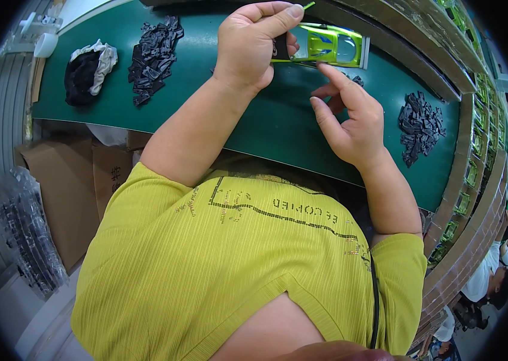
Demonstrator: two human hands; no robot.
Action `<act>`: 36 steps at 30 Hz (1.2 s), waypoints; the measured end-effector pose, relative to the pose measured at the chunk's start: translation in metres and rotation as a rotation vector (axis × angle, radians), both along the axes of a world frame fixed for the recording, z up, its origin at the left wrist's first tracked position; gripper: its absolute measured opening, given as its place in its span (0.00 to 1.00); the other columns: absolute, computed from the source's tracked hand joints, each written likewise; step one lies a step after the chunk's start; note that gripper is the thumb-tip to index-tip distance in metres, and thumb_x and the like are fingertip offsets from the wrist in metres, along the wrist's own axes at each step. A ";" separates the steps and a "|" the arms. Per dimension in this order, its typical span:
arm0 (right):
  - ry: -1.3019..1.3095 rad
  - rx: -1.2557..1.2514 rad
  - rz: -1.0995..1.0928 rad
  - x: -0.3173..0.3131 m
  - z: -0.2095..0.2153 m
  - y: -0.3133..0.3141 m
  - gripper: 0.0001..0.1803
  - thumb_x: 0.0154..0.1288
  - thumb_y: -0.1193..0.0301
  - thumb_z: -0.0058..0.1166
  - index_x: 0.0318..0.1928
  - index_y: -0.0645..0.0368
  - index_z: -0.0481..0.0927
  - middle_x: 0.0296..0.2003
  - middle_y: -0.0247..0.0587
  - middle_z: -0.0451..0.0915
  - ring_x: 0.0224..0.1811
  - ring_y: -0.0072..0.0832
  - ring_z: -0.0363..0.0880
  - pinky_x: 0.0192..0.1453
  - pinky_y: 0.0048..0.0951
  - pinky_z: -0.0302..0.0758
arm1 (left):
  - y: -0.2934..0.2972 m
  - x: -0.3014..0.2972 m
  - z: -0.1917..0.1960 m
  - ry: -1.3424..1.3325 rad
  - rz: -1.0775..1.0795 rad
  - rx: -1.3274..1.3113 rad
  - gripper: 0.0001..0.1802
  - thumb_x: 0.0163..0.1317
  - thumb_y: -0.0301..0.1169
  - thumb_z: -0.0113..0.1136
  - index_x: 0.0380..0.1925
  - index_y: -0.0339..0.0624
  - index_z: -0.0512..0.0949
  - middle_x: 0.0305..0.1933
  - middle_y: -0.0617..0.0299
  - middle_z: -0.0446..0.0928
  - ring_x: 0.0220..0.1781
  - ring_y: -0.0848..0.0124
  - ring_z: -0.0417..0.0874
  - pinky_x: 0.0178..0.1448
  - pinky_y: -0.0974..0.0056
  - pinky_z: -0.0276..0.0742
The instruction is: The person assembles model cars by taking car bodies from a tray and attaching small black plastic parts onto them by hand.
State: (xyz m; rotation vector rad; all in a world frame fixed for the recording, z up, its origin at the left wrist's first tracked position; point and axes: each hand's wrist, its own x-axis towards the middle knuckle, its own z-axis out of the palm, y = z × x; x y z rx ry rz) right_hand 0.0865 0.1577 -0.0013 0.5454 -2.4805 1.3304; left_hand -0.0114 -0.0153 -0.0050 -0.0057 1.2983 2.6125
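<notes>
On the far green belt (pixel 278 129): left hand (pixel 254 45) clamps the green toy car body (pixel 326 47), steadying it; right hand (pixel 350 114) presses its forefinger to the near edge, other fingers curled.

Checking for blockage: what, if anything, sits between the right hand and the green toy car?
Nothing visible. The right hand already touches the toy car with its forefinger, and the left hand grips the car's other end.

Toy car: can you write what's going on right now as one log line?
left hand: holds green toy car | right hand: fingertip on car | black parts pile: right, on green table
</notes>
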 end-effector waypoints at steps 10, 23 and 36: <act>-0.543 -0.320 0.095 0.008 -0.003 -0.001 0.22 0.61 0.75 0.65 0.56 0.62 0.80 0.32 0.32 0.83 0.30 0.14 0.79 0.36 0.19 0.77 | 0.004 0.009 0.005 0.027 0.078 -0.128 0.09 0.64 0.26 0.67 0.42 0.38 0.80 0.29 0.66 0.80 0.23 0.78 0.78 0.28 0.74 0.74; -1.048 -1.060 0.208 -0.013 -0.001 0.009 0.14 0.72 0.67 0.50 0.47 0.68 0.77 0.28 0.43 0.81 0.21 0.23 0.76 0.26 0.20 0.72 | 0.019 0.013 -0.005 0.011 -0.082 0.096 0.10 0.64 0.31 0.69 0.39 0.37 0.82 0.31 0.60 0.81 0.30 0.73 0.82 0.37 0.66 0.83; -1.130 -1.167 0.276 -0.008 0.008 0.013 0.13 0.73 0.66 0.49 0.32 0.61 0.73 0.20 0.34 0.71 0.17 0.18 0.65 0.23 0.21 0.62 | 0.025 0.031 0.003 0.199 -0.061 -0.040 0.14 0.68 0.37 0.66 0.43 0.36 0.81 0.29 0.63 0.81 0.27 0.76 0.81 0.33 0.71 0.78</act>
